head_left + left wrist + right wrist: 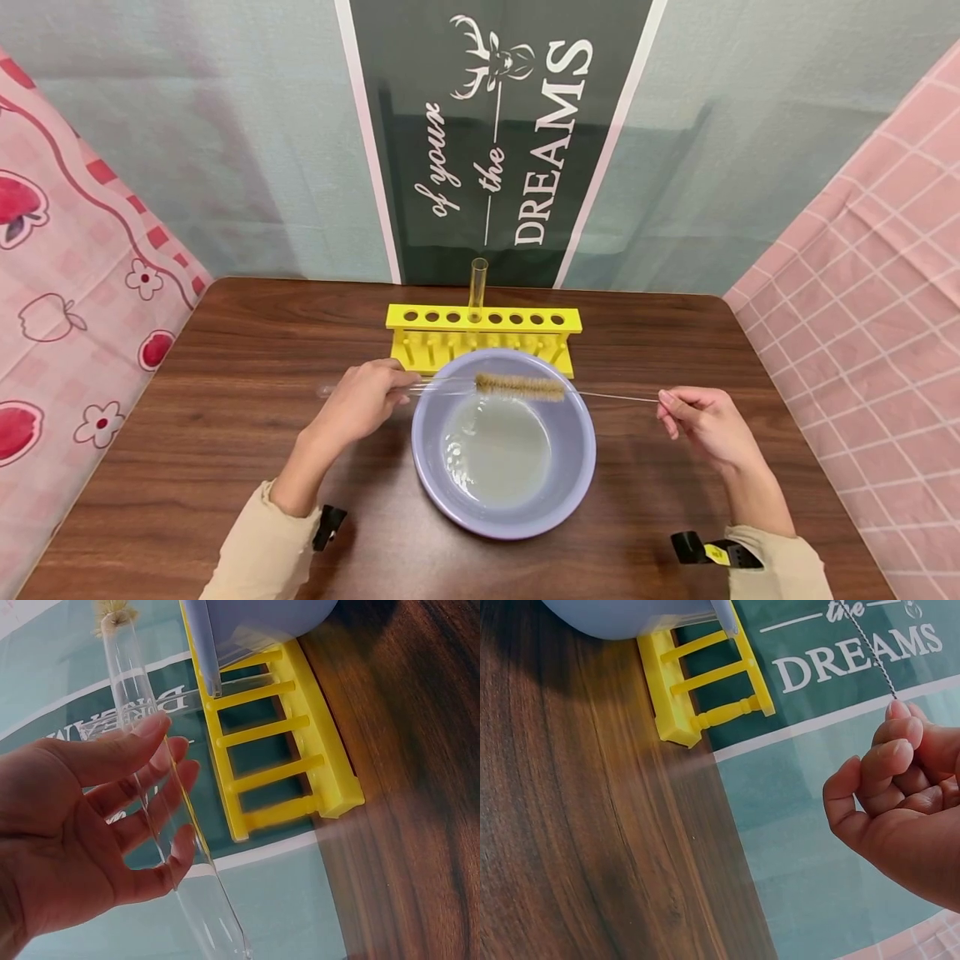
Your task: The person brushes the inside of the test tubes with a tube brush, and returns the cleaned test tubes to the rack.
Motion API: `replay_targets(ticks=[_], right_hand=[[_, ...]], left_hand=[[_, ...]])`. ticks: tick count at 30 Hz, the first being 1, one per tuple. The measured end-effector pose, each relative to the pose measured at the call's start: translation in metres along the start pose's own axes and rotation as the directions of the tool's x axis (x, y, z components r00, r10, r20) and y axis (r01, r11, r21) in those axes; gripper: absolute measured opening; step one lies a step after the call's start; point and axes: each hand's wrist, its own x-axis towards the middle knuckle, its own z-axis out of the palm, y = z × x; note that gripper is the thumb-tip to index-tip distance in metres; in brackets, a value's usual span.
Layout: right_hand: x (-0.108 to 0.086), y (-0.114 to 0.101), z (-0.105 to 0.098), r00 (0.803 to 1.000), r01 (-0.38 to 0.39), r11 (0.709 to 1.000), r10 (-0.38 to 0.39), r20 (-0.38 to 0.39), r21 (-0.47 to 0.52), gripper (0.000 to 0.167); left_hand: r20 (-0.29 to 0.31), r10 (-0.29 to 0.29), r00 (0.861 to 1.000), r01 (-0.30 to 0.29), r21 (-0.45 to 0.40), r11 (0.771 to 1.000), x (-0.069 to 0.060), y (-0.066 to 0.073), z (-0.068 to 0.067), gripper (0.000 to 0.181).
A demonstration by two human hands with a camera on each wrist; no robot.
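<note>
My left hand (362,402) grips a clear glass test tube (202,900), thumb on one side and fingers curled on the other in the left wrist view. The tube lies nearly level, its mouth over the left part of a lavender basin (582,467) holding cloudy liquid. A tan bristle brush (521,387) is above the basin, its tip at the tube's mouth. My right hand (712,423) pinches the end of the brush's twisted wire handle (876,656) between thumb and fingertips, right of the basin.
A yellow test tube rack (573,322) stands just behind the basin, with one upright tube (477,287) in it. The brown wooden table (187,467) meets a printed cloth backdrop behind, with pink patterned cloths at both sides.
</note>
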Motion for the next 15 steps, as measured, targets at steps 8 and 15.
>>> replay_targets(ticks=[8,15], right_hand=[[0.0027,-0.0007,-0.0019,1.0,0.0,0.994,-0.001,-0.011,-0.114,0.026],[0.005,-0.0032,-0.0015,1.0,-0.002,0.989,0.002,-0.005,-0.15,0.025]], left_hand=[[-0.019,0.042,0.999,-0.041,0.008,0.999,0.0003,0.0009,-0.0002,0.027],[-0.044,0.076,0.996,-0.073,0.062,0.995,0.0006,0.0027,-0.0001,0.025]])
